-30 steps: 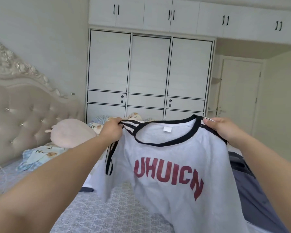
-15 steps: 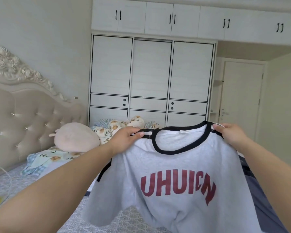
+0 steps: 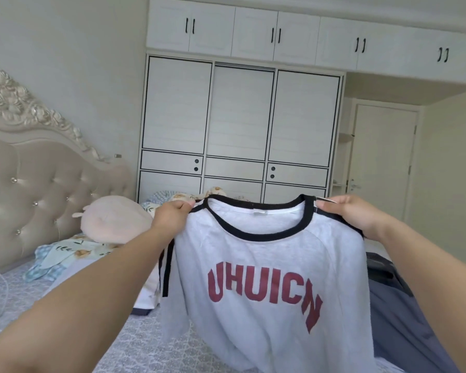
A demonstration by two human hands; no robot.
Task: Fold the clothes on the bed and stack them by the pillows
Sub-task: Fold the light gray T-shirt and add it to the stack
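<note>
Head view — both hands pinch the grey T-shirt point(image 3: 267, 265) by its shoulders (print facing camera), collar up, hem hanging down.

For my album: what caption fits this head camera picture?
Both hands, left and right, hold a grey T-shirt up over the bed.

head view: looking forward and slightly down over the bed point(image 3: 145, 343) | facing the wardrobe point(image 3: 240, 125) wall | sitting close to the outstretched arms (wide-angle, single view)
</note>
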